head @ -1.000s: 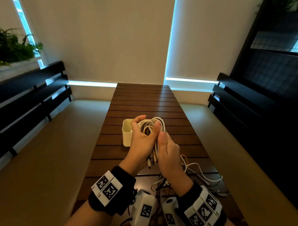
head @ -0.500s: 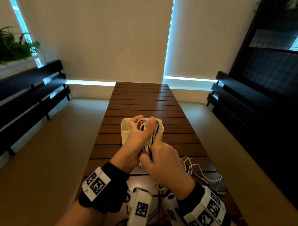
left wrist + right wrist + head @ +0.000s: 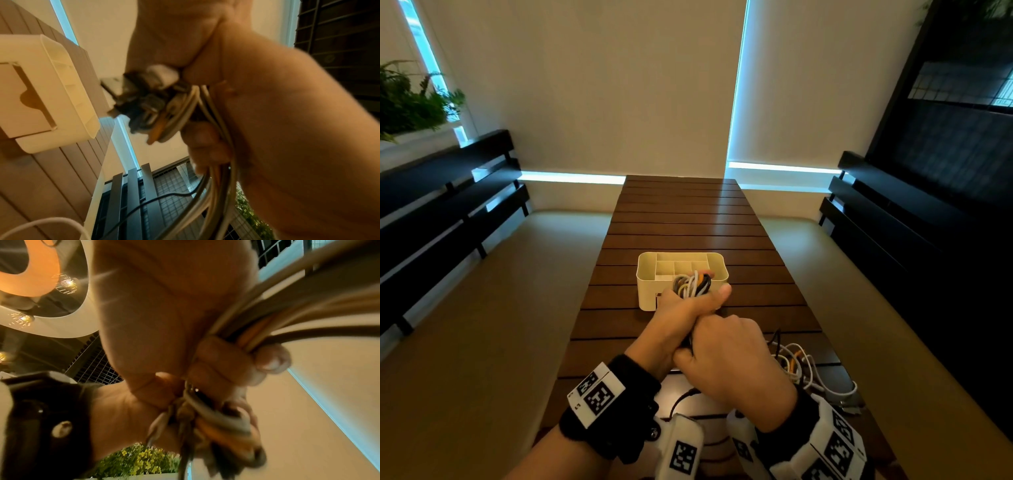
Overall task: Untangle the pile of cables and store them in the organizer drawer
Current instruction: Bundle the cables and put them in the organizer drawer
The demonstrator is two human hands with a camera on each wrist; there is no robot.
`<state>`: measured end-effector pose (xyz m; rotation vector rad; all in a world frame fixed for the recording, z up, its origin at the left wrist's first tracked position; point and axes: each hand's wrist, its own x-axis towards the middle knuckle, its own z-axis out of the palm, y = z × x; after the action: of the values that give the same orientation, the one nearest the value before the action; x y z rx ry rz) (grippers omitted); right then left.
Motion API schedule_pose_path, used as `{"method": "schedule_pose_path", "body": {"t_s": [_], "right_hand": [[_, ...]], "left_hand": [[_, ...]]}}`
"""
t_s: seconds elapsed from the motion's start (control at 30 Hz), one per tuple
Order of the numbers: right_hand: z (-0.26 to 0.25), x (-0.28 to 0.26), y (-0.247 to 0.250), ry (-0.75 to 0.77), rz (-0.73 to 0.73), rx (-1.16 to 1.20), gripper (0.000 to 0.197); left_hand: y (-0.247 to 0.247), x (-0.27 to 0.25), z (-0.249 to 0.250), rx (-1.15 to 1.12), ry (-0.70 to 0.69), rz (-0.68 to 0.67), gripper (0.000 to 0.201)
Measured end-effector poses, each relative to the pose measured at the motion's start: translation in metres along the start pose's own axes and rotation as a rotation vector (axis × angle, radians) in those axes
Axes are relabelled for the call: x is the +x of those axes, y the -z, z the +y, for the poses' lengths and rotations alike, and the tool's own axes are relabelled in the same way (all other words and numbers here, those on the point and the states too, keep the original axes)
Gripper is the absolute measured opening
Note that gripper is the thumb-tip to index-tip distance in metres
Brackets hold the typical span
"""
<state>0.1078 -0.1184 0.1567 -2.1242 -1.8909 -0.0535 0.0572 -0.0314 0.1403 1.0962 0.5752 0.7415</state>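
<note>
Cable bundle (image 3: 692,285), white, yellow and black loops, sits clamped in my left hand (image 3: 681,320), fingers curled tight round it, over the near edge of the cream organizer (image 3: 650,291). My right hand (image 3: 732,359) grips the bundle's lower end, fingers closed. Loose cables (image 3: 804,373) lie on the slatted table (image 3: 688,222) beside my right wrist.

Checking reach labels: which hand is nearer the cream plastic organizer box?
Left. The left hand holds the coiled cable bundle at the cream plastic organizer box; the right hand grips lower, nearer the person.
</note>
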Motion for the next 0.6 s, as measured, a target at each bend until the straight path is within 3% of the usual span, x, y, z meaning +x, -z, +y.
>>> {"method": "schedule_pose_path", "body": {"t_s": [0.17,0.27,0.33,0.43,0.47,0.6], "right_hand": [[-0.007,-0.003,-0.007,-0.29,0.207,0.55,0.037],[0.002,0.001,-0.011,-0.337,0.183,0.672,0.043],[0.011,0.003,-0.012,-0.353,0.024,0.717,0.038],[0.026,0.003,-0.016,-0.273,-0.333,0.969,0.013],[0.031,0.003,-0.019,-0.243,-0.447,0.982,0.014],[0.05,0.014,-0.024,-0.162,-0.687,0.701,0.01]], "left_hand": [[0.01,0.01,0.014,-0.21,-0.086,-0.025,0.014],[0.013,0.019,0.017,-0.274,-0.166,0.035,0.012],[0.012,0.021,0.019,-0.312,-0.204,0.037,0.011],[0.012,0.02,0.019,-0.385,-0.193,-0.003,0.007],[0.011,0.019,0.018,-0.393,-0.176,-0.027,0.006],[0.009,0.012,0.012,-0.349,-0.083,-0.137,0.006]]}}
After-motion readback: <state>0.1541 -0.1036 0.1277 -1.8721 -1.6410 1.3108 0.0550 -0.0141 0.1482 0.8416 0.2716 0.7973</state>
